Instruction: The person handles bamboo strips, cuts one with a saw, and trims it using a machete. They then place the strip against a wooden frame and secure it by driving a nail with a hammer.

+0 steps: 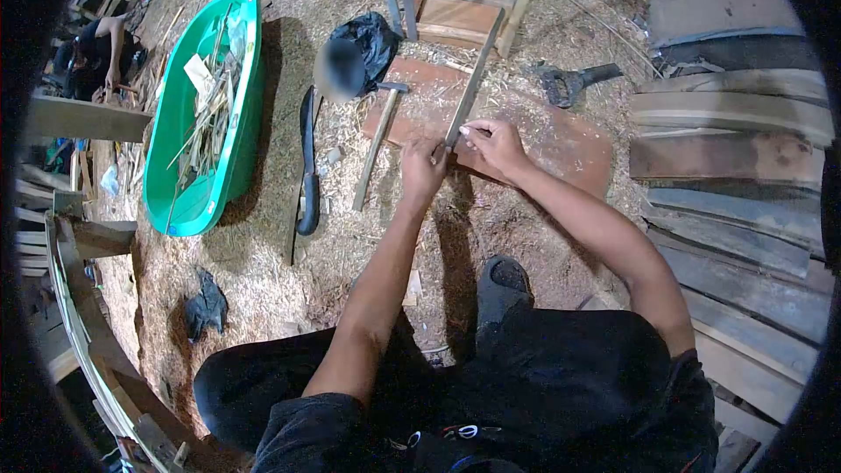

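My left hand [423, 168] is closed around the near end of a long narrow strip [477, 74], grey-brown and tilted away from me. My right hand [497, 147] is closed in a pinch at the strip's right edge, just above the left; whether a small thing is between its fingertips I cannot make out. Under the strip lies a reddish-brown board [561, 140] dusted with shavings. A hammer [381, 140] with a wooden handle rests left of my hands, its head on the board. Farther left lies a machete [308, 166] with a black handle.
A green plastic tub [245, 114] holds wood scraps. A black plastic bag [372, 48] lies behind the hammer. A dark tool [574, 83] sits at the board's far right. Planks [736, 158] line the right side. Another person [101, 52] crouches at far left.
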`<action>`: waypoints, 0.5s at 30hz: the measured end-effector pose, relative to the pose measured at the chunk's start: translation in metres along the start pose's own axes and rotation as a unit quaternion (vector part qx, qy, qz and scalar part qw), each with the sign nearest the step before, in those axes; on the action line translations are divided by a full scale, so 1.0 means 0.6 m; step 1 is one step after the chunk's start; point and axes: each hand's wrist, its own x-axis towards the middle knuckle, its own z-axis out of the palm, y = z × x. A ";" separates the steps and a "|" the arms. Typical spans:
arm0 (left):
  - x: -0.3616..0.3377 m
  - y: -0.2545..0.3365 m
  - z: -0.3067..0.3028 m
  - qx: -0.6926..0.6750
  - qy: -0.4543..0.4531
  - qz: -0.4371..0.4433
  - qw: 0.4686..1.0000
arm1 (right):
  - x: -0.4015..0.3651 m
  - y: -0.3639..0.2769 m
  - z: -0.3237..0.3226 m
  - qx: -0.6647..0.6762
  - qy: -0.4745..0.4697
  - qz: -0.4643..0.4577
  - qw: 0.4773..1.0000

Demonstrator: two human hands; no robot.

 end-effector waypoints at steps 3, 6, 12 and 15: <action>0.010 -0.008 0.002 -0.011 0.013 0.001 1.000 | 0.006 -0.033 -0.036 -0.064 -0.063 -0.026 0.996; 0.021 -0.019 -0.002 0.029 -0.014 0.055 0.998 | 0.009 -0.106 -0.087 -0.148 -0.129 -0.063 0.979; 0.038 -0.030 -0.021 -0.085 -0.061 0.023 0.994 | 0.094 -0.190 -0.072 -0.238 -0.054 -0.188 0.951; 0.036 -0.034 -0.022 -0.148 -0.058 -0.010 0.987 | 0.107 -0.150 -0.008 -0.151 0.086 -0.193 0.966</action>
